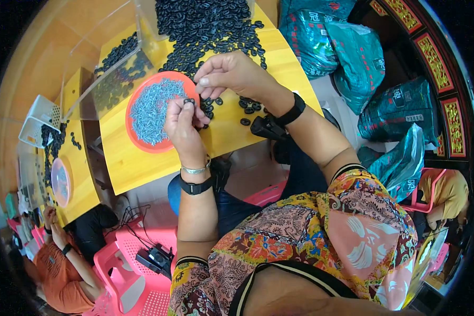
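My left hand (pixel 184 130) is closed, thumb and fingers pinching a small black oval plastic piece (pixel 189 100) over the right rim of a red plate. Just above and to its right is my right hand (pixel 236 75), thumb and fingertips pressed together; what they hold, if anything, is too small to make out. The red plate (pixel 154 149) is filled with small silvery screws (pixel 154 111). Many more black oval pieces (pixel 200 23) are heaped at the table's far side and spread toward my hands. A few loose black pieces (pixel 245 121) lie below my right hand.
The yellow table (pixel 129 171) carries clear plastic bins (pixel 110 79) at the left. Green sacks (pixel 355 58) stand to the right. Beside me is a pink chair (pixel 147 247) with a black device and cables. A co-worker in orange (pixel 63 276) sits left, near another plate (pixel 61 181).
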The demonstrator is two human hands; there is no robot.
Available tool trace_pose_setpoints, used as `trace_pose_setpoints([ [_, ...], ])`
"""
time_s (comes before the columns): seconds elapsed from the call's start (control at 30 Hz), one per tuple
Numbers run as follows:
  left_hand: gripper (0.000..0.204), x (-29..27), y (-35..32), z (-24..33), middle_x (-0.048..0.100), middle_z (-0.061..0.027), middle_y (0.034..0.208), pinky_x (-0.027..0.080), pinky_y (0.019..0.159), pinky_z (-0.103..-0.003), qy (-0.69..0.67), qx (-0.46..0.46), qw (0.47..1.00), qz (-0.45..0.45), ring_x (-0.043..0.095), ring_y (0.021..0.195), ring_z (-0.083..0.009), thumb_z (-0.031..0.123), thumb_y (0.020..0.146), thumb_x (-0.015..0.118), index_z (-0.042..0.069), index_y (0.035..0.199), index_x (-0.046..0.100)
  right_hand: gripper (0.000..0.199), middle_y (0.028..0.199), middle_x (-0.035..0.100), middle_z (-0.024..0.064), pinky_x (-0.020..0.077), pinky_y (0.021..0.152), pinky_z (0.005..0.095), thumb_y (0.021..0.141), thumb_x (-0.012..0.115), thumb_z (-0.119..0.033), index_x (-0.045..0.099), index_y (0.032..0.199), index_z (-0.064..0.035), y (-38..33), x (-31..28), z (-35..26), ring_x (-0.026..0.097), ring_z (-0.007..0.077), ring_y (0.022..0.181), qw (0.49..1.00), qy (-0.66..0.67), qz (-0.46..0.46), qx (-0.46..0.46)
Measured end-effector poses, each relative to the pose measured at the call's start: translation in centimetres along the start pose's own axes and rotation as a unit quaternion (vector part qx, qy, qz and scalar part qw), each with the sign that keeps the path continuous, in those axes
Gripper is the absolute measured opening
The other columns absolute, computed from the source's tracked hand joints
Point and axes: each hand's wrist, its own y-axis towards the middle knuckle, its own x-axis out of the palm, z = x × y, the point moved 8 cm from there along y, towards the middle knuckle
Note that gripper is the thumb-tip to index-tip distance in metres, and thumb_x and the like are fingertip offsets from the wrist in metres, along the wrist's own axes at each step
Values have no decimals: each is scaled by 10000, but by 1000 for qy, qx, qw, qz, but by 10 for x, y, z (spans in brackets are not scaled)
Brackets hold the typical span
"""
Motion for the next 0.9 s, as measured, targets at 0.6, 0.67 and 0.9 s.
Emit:
trace_pose_setpoints([
  [0.6,110,9,-1,-6,482,-1,627,374,499,-209,100,31,993,-63,446,542,-72,74,882,470,23,794,510,214,731,616,20,423,621,218,834,600,-203,639,833,7,-3,12,-7,526,70,676,975,-196,-60,-90],
  [0.67,108,9,-1,-5,481,-1,621,375,498,-211,101,35,992,-64,444,537,-71,72,881,471,21,796,513,214,722,614,18,421,617,220,829,604,-206,639,832,5,-2,12,-7,525,69,673,974,-198,-60,-89],
  [0.9,131,8,0,-4,488,-4,594,371,482,-220,122,42,990,-65,444,513,-70,77,878,479,13,773,524,208,686,603,13,416,590,236,808,620,-202,635,824,5,-1,6,-2,515,76,645,981,-181,-44,-63],
])
